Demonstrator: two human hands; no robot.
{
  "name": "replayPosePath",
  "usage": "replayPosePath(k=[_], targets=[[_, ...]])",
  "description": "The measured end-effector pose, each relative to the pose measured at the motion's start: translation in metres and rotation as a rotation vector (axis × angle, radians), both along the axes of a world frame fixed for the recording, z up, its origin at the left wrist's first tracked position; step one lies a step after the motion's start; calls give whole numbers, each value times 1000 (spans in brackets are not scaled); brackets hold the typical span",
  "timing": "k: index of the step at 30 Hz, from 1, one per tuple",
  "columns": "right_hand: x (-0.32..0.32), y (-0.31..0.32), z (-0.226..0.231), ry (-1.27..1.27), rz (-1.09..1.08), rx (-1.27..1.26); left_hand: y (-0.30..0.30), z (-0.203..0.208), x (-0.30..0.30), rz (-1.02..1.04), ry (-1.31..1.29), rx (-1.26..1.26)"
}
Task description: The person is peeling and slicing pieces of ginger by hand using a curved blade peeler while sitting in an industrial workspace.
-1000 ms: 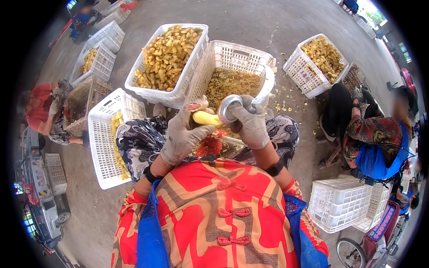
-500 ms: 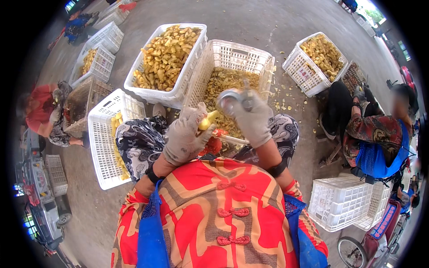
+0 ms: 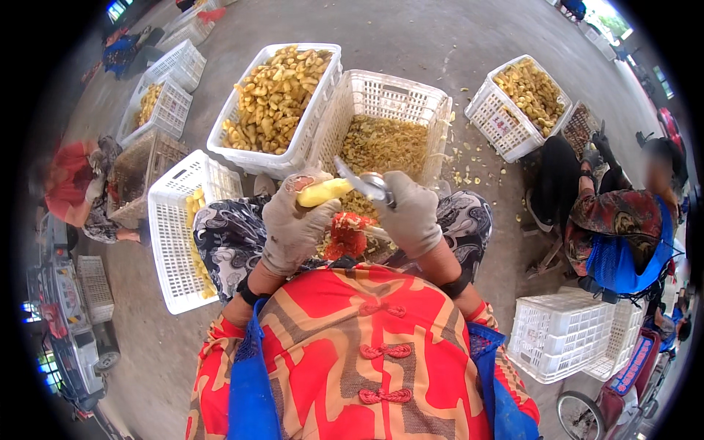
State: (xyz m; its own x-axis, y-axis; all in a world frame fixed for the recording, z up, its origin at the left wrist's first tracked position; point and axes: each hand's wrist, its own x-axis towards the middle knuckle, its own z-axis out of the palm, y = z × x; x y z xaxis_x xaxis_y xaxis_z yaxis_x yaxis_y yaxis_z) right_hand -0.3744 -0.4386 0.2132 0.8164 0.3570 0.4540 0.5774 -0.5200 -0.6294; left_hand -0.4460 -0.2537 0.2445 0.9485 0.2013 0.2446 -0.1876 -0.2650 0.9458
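Observation:
In front of my chest, my gloved left hand [image 3: 293, 224] grips a piece of peeled yellow ginger [image 3: 324, 192], its smooth pale end pointing right. My right hand [image 3: 412, 216], also in a pale glove, is closed round a metal peeler [image 3: 375, 188] with a blade and a rounded metal part. The blade lies at the right end of the ginger; whether it touches cannot be made out. Below both hands stands a white crate [image 3: 350, 139] holding a layer of yellowish peelings [image 3: 385, 150]. A red object [image 3: 345, 238] flecked with scraps sits between my knees.
A crate heaped with ginger [image 3: 275, 99] stands ahead left; another crate [image 3: 172, 242] with yellow pieces is by my left knee. A co-worker [image 3: 623, 213] sits at right near a ginger crate [image 3: 506, 121] and stacked white crates [image 3: 561, 334]. Another person [image 3: 70, 183] works at left.
My right hand has come down and turned, so the peeler's blade now shows. The ginger has swung nearly level and more of it is visible in my left hand.

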Motion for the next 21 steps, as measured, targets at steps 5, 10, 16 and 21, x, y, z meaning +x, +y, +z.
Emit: replayPosePath(k=[5,10,16,21], targets=[[-1,5,6,-103,37,-123,2,4,-2,-17,152,-176],[-1,8,6,-79,26,-102,7,-3,0,-60,78,-170],[25,-6,-45,583,-167,336,28,14,-7,-291,159,-889],[25,-3,-37,757,-128,541,143,20,-9,269,60,-306]])
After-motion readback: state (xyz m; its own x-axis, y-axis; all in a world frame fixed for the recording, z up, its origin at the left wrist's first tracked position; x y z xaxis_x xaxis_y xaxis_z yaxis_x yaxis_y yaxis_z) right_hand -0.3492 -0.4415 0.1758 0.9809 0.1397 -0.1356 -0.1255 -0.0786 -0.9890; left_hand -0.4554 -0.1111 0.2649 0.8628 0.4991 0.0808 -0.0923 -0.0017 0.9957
